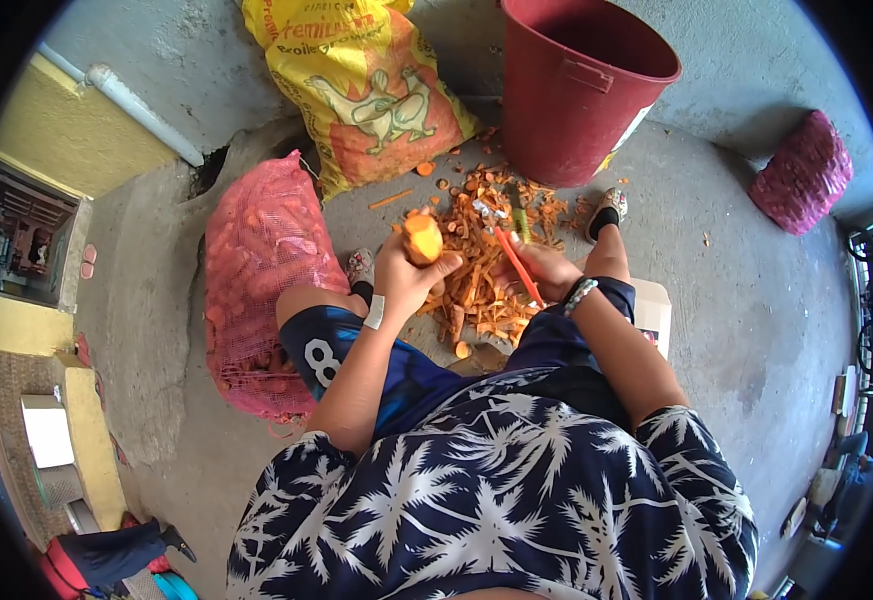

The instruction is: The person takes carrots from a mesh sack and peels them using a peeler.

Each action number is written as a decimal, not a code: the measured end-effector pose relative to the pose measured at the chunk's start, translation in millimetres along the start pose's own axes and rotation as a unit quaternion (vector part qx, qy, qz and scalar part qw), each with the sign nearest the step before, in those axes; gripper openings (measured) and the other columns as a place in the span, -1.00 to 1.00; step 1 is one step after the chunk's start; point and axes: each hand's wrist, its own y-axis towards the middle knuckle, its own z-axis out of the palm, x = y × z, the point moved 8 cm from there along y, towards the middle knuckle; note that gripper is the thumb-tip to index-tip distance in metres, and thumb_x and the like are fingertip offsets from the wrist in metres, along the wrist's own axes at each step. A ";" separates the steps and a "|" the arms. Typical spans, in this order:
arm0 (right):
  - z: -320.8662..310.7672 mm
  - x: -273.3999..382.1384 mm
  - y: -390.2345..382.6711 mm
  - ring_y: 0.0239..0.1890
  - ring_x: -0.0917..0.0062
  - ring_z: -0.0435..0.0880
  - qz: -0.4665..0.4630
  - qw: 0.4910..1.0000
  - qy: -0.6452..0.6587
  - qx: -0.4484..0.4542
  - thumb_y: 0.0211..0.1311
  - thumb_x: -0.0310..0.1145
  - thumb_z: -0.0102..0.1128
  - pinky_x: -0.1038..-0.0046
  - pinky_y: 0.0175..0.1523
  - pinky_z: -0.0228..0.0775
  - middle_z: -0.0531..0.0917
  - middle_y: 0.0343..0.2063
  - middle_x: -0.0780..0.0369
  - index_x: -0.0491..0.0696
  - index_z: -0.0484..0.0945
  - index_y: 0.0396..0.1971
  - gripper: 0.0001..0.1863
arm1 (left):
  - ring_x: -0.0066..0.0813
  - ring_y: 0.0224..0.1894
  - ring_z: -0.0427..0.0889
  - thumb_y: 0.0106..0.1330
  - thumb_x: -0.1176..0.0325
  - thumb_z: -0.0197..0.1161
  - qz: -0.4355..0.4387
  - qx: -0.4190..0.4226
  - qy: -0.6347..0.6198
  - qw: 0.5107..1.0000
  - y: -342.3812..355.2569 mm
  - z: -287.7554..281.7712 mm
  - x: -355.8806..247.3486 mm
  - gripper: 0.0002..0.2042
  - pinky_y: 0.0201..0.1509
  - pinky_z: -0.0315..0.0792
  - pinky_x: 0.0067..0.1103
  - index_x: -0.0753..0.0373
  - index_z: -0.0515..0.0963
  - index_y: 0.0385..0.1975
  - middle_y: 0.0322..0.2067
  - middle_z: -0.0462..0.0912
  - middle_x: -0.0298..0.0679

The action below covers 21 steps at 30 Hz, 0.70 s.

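Note:
My left hand (407,275) is closed around a thick carrot (423,238), its bright orange peeled end pointing up and away from me. To its right, my right hand (547,270) grips a long, slim red peeler (519,265); how its blade sits is too small to make out. The peeler and the carrot are apart. Beneath both hands, between my feet, spreads a heap of orange peelings (482,290) with cut carrot ends among them. A greenish stick-like piece (522,222) shows just beyond my right hand.
A red mesh sack of carrots (267,270) lies by my left leg. Ahead stand a yellow printed sack (367,100) and a tall dark-red bin (582,110). A purple mesh sack (807,172) leans at the far right wall. Cardboard (652,308) lies by my right thigh.

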 end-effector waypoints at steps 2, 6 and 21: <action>56.0 20.5 -21.7 -0.10 0.22 0.53 -0.020 0.993 0.056 0.104 0.29 0.03 -0.31 0.36 -0.25 0.53 0.52 -0.19 -0.02 -0.05 0.22 0.08 -0.46 | -0.67 -0.31 0.46 -0.02 0.13 0.38 -0.032 -0.016 -0.050 0.998 -1.2 4.7 -0.8 -0.27 -0.07 0.31 -0.67 0.40 0.23 0.10 -0.41 0.49 -0.36; 60.6 48.9 -18.3 0.02 0.14 0.43 -0.089 0.983 0.119 0.104 0.32 -0.01 -0.33 0.31 -0.16 0.51 0.35 0.03 -0.01 -0.03 0.10 0.15 -0.48 | -0.62 -0.25 0.48 0.04 0.43 0.33 0.003 -0.021 -0.176 0.984 -5.3 6.8 -11.7 -0.35 -0.08 0.37 -0.62 0.39 0.15 0.13 -0.33 0.51 -0.32; 45.8 83.3 -53.0 -0.55 0.44 0.48 -0.212 0.821 -0.522 -0.095 0.23 -0.16 -0.02 0.39 -0.38 0.28 0.49 -0.63 0.11 -0.16 0.46 -0.34 -0.68 | -0.68 -0.42 0.45 -0.04 0.42 0.36 -0.207 0.102 -0.287 0.930 -27.6 -1.4 18.5 -0.67 -0.32 0.35 -0.70 0.42 0.48 -0.29 -0.42 0.51 -0.35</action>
